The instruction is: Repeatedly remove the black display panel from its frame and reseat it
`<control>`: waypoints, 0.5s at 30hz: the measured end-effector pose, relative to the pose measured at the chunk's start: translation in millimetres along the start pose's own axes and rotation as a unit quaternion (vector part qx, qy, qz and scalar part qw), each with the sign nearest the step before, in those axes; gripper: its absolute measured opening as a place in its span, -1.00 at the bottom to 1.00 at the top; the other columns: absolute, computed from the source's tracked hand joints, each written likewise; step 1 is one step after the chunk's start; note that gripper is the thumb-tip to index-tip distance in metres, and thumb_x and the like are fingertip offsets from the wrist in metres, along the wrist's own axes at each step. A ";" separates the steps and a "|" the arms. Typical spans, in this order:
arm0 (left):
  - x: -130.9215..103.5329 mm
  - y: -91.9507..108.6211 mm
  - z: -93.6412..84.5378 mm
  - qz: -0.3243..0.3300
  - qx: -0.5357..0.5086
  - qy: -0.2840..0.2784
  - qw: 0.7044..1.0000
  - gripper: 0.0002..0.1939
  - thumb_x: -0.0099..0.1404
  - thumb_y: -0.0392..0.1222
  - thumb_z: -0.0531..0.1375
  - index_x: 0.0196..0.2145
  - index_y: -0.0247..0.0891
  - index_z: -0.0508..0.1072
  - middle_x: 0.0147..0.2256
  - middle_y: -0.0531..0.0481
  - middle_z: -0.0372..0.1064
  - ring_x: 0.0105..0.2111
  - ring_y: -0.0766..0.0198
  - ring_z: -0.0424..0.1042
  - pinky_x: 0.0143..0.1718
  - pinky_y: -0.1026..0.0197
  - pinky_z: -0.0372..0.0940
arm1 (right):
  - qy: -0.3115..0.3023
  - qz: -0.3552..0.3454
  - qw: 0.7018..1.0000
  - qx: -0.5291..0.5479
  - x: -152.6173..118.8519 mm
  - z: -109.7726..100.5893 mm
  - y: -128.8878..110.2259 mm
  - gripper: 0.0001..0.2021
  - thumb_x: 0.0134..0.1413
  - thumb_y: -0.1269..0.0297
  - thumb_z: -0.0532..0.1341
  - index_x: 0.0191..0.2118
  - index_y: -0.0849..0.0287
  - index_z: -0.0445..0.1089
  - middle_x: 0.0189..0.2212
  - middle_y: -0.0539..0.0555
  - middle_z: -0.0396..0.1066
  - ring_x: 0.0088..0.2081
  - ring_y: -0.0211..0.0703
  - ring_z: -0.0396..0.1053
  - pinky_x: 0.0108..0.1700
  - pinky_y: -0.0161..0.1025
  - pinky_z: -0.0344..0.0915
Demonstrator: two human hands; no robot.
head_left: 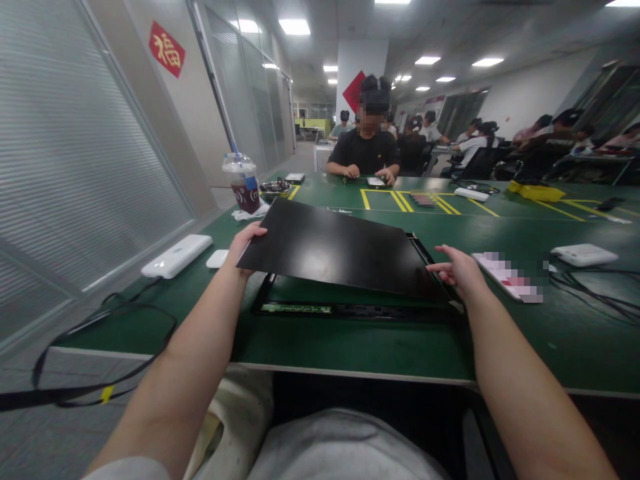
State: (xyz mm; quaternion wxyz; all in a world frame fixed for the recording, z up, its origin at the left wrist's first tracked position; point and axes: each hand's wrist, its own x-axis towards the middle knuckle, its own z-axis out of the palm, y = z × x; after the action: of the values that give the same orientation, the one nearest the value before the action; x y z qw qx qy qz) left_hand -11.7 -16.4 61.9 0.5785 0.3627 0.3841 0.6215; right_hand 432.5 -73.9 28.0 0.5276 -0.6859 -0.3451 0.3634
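Note:
A thin black panel [335, 250] is tilted over a black rectangular frame [370, 312], its left side raised and its right end low, near the frame's right side. My left hand [249, 241] grips the panel's left edge, thumb on top. My right hand [457, 270] is beside the panel's right end, index finger and thumb apart; a fingertip is near the panel's edge, and I cannot tell if it touches. A green circuit strip [297, 309] shows in the frame's front left part. The panel hides much of the frame's inside.
On the green table [200, 333] are a white power bank [177, 256], a lidded drink cup [242, 187], a phone [506, 277] and a white box with cables [584, 255]. A person [367, 143] sits opposite, hands at a small device. A black strap hangs at the left.

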 end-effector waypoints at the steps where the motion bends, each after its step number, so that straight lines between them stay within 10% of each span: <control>1: 0.5 -1.5 -0.1 -0.001 0.006 0.002 1.000 -0.73 -0.10 -0.38 0.19 -0.35 -0.33 0.50 -0.46 -0.02 0.49 -0.51 0.20 0.45 -0.43 0.20 0.40 | 0.005 -0.003 1.000 -0.003 0.8 -0.5 0.7 -0.52 0.26 0.11 0.09 0.19 0.28 0.35 -0.60 0.15 0.50 -0.74 -0.33 0.04 -0.70 -0.40 -0.12; 15: 21.4 -23.6 -12.6 -0.032 0.056 -0.002 0.998 -0.47 -0.15 -0.34 0.34 -0.13 -0.39 0.54 -0.46 0.01 0.50 -0.52 0.17 0.47 -0.43 0.16 0.38 | 0.070 -0.040 0.990 -0.117 10.1 -9.5 11.2 -0.33 0.28 -0.13 -0.06 0.20 0.28 0.41 -0.46 0.24 0.59 -0.71 -0.24 0.19 -0.61 -0.26 0.16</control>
State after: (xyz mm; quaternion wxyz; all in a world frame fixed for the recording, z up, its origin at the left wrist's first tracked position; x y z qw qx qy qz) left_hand -14.0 5.1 35.2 0.5776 0.3831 0.4283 0.5798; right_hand 446.6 -72.0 17.4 0.4808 -0.7525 -0.3743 0.2501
